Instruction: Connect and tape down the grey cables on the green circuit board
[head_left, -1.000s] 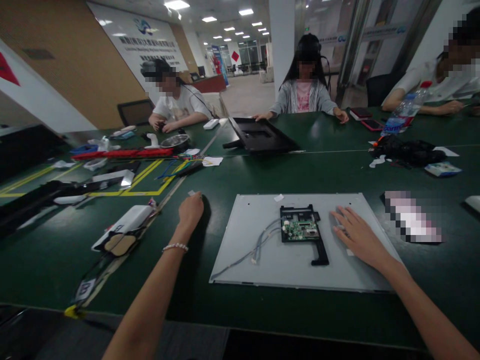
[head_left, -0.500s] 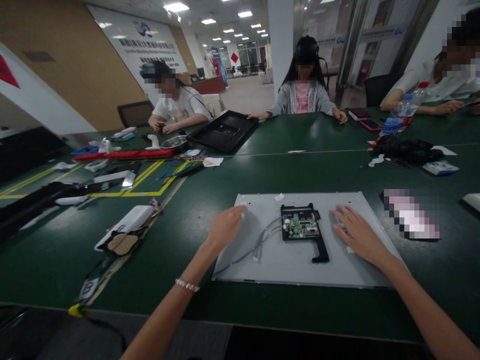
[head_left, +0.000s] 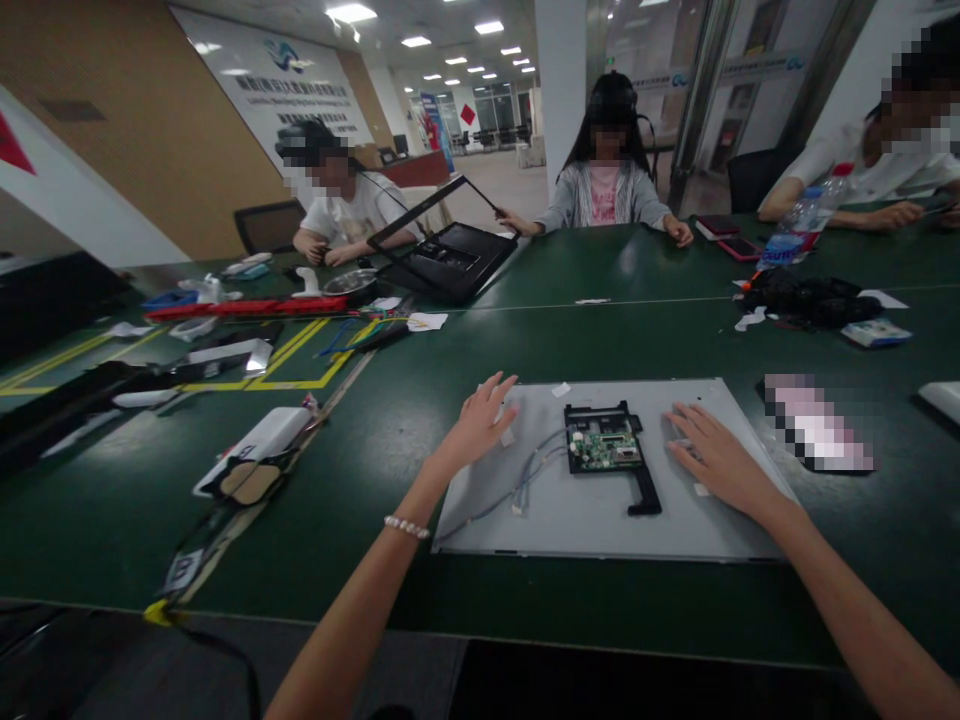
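Note:
A flat grey display panel (head_left: 510, 527) lies on the green table in front of me. On its middle sits a black bracket (head_left: 648, 495) carrying a green circuit board (head_left: 604, 450), from which thin grey cables (head_left: 517, 490) run to the left. Over the panel's far left corner is my left hand (head_left: 476, 430), its fingers spread and holding nothing. My right hand (head_left: 720, 460) rests on or just above the panel's right side, fingers apart, with nothing in it.
A phone (head_left: 817, 422) lies right of the panel. Left of it is a white power strip or battery pack (head_left: 259, 455). Across the table, a person's hand (head_left: 519, 222) holds a thin black frame (head_left: 427, 205) above a black back cover (head_left: 450, 262). Bottles (head_left: 799, 225) stand far right.
My left hand has opened from bunched fingers and shifted slightly up and right. Across the table, a person's hand has lifted a thin black frame off the cover. My right hand stays nearly still.

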